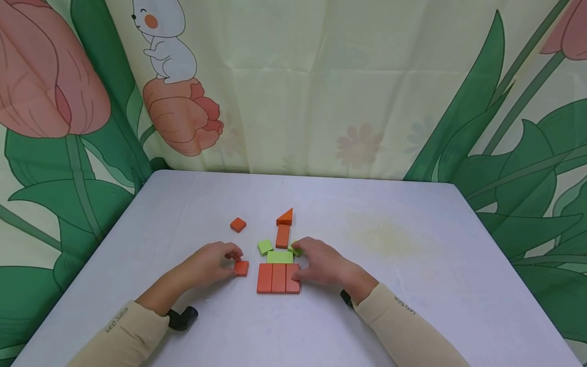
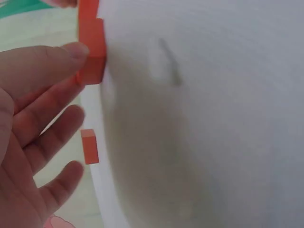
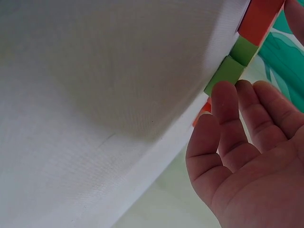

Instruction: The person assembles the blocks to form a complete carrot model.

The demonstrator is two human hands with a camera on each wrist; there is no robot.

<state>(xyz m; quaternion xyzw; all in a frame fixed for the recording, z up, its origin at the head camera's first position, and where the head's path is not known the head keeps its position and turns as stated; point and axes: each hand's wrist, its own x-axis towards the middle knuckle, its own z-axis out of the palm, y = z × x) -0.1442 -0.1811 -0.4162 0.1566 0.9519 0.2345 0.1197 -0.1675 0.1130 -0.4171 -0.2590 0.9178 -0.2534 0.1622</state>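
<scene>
My left hand [image 1: 214,265] pinches a small square red block [image 1: 241,268] between thumb and forefinger, close over the table left of the arrangement. In the left wrist view the thumb lies on that block [image 2: 92,52], the other fingers spread apart. My right hand [image 1: 326,263] reaches to the arrangement's right side, its fingers loosely bent. The fingertips rest by a small green block [image 3: 225,75], which they partly cover, and the thumb touches the rightmost of three upright red blocks [image 1: 278,279]. Above these lies a green rectangular block [image 1: 279,257], with another small green block [image 1: 265,247] at its upper left.
Farther back, a red rectangular block [image 1: 282,236] lies below an orange-red triangular block [image 1: 285,217]. Another small red block [image 1: 238,225] lies alone at back left. The white table [image 1: 412,306] ends at a printed curtain [image 1: 293,92].
</scene>
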